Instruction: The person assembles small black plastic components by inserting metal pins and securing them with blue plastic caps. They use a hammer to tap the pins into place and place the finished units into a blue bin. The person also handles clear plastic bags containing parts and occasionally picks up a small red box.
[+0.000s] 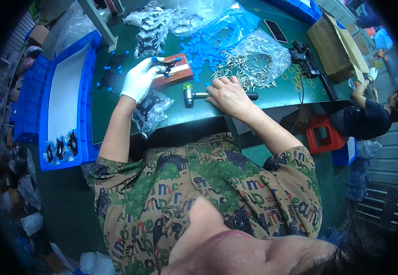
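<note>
My left hand [139, 81], in a white glove, pinches a small black part [169, 67] with blue tips. It holds the part against the top of a reddish-brown block [183, 72] that has a pale strip. My bare right hand [230, 97] is closed over the handle of a small mallet [188, 95], whose yellow-and-black head points left. Its fingertips are partly hidden. Beyond that hand lies a heap of metal pins [254, 68], partly on a clear plastic bag. Many small blue pieces [201, 51] are scattered behind the block.
Black parts with blue tips [112, 71] lie left of the block. A bag of black parts [152, 110] sits at the table's front edge. Blue crates [86, 87] stand at left. A phone [275, 31], yellowish rings [298, 78] and a cardboard box [334, 48] are right. A co-worker [368, 117] is far right.
</note>
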A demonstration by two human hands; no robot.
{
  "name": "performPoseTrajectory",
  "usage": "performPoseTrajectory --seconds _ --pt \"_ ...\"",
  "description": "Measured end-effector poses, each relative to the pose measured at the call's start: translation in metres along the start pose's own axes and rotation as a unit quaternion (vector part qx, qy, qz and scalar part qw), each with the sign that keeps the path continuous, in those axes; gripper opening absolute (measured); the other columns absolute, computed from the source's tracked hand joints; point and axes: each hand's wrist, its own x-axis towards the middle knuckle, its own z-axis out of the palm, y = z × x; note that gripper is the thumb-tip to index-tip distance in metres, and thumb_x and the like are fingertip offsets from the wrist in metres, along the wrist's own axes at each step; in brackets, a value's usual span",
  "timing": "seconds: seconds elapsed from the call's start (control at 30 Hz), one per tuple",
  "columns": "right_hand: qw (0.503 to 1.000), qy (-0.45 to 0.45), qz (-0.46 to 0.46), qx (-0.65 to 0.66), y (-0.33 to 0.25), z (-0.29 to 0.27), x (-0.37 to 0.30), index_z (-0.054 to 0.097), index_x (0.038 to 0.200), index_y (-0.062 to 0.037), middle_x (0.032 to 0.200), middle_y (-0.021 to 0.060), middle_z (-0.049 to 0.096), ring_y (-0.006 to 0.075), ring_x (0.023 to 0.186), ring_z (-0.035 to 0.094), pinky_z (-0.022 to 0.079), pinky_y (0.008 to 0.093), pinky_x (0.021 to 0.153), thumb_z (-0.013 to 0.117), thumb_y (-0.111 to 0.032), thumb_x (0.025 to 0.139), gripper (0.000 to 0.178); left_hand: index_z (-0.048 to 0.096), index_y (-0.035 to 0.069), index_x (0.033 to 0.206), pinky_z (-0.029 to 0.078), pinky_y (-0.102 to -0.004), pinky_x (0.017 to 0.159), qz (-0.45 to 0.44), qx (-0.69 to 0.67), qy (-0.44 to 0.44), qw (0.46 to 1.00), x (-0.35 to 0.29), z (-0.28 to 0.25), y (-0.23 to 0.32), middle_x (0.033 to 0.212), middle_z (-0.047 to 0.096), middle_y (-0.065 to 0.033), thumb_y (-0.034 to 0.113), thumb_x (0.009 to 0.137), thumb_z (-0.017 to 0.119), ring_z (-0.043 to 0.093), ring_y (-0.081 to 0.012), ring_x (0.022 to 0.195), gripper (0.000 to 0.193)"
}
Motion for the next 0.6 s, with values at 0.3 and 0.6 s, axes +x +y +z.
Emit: performPoseTrajectory --seconds 0.3,0.6 --pt "0.99 0.043 0.011 0.135 0.004 -0.018 0.007 0.063 0.103 -0.0071 0.095 0.0104 0.06 0.0332 0.095 0.063 0.05 0.0457 0.079 0.066 -0.028 0.095 0.023 0.066 -0.001 0.123 0.059 -0.0274 0.088 0.009 0.209 -0.04 0.977 0.02 -0.006 0.004 0.108 0.07 -0.0078 0.006 0.099 0.06 0.068 -0.012 0.097 0.026" --pt "0.934 0.181 0.032 0.308 0.008 -0.067 0.074 0.059 0.133 -0.004 0.108 0.0238 0.07 0.0415 0.099 0.069 0.056 0.0439 0.082 0.058 -0.028 0.103 0.039 0.07 0.003 0.111 0.053 -0.0368 0.082 -0.012 0.084 -0.035 0.996 0.019 -0.003 0.006 0.096 0.073 -0.0157 0.014 0.094 0.058 0.071 -0.0278 0.089 0.024"
